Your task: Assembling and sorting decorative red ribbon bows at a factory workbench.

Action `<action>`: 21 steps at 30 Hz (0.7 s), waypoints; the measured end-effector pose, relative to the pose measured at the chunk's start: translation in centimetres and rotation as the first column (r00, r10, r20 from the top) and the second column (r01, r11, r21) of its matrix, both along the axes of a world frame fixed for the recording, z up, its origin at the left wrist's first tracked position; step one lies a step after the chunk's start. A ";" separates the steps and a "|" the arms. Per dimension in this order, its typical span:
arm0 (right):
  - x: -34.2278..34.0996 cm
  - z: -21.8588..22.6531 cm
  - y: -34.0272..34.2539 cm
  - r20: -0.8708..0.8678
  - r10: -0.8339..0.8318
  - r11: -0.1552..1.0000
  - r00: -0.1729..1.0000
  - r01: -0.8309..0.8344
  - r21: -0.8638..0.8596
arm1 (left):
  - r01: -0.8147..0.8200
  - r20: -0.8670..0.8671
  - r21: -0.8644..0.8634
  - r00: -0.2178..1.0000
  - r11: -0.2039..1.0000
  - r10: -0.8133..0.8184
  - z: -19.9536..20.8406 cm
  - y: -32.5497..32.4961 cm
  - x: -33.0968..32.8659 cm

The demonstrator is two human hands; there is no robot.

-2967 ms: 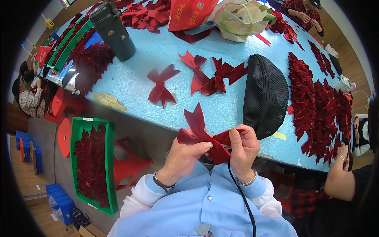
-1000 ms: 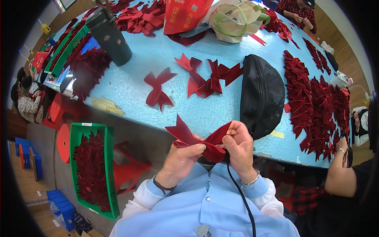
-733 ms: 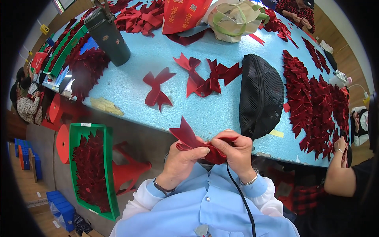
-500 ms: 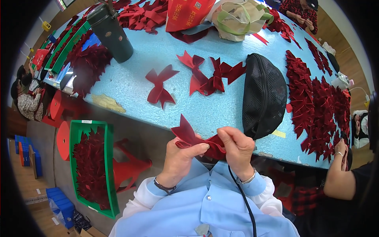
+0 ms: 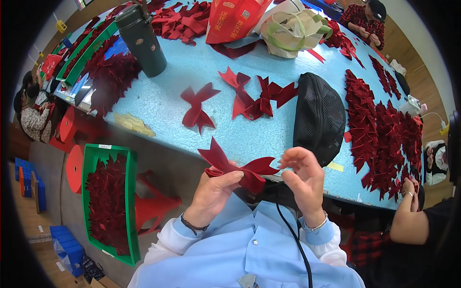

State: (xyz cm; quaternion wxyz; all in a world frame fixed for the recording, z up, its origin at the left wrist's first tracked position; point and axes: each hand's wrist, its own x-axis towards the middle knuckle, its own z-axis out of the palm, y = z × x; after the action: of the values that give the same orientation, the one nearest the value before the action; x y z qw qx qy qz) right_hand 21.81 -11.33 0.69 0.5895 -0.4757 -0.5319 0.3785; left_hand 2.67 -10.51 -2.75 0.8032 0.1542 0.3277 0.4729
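Observation:
A dark red velvet bow (image 5: 250, 178) is pinched between the thumb and fingers of my left hand (image 5: 214, 192), just off the table's near edge. Its two notched tails spread upward, one to the left and one to the right. My right hand (image 5: 306, 180) is apart from the bow, beside its right tail, with fingers spread and curved. Beyond my hands, a loose red bow (image 5: 198, 106) lies on the blue table (image 5: 163, 103). Right of it rest more red bows (image 5: 261, 98), close together or overlapping. A black mesh pouch (image 5: 320, 117) sits right of these.
A green crate (image 5: 133, 201) full of bows stands at lower left by a red stool (image 5: 156, 204). Heaped bows (image 5: 379, 139) cover the table's right side. A dark green flask (image 5: 141, 41), a red bag (image 5: 235, 21) and a cream bag (image 5: 293, 33) stand farther back. Co-workers sit around.
My right hand has let go of the bow and moved right, its fingers opening. The bow's right tail now stands out. My left hand has shifted slightly left, still holding the bow.

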 end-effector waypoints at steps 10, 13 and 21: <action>-3.0 -3.6 -0.8 -0.115 0.157 0.952 0.981 -0.182 -0.245 | -0.021 0.061 -0.038 0.998 0.999 0.023 -0.1 -0.8 -0.1; -3.3 -4.1 -0.1 -0.096 0.118 0.958 0.988 -0.139 -0.250 | 0.001 0.009 -0.010 1.000 1.000 -0.001 -1.2 0.0 -0.3; -2.2 -5.7 1.9 -0.420 0.139 0.824 0.897 -0.340 -0.453 | -0.085 -0.148 0.034 0.985 0.996 0.089 -3.3 2.4 -0.4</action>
State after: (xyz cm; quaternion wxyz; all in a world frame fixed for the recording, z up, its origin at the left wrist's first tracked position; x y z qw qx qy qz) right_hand 19.61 -9.46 -5.00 0.4762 -0.4643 -0.3467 0.6614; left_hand 2.28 -8.12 -6.08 0.7528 0.1857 0.3868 0.4992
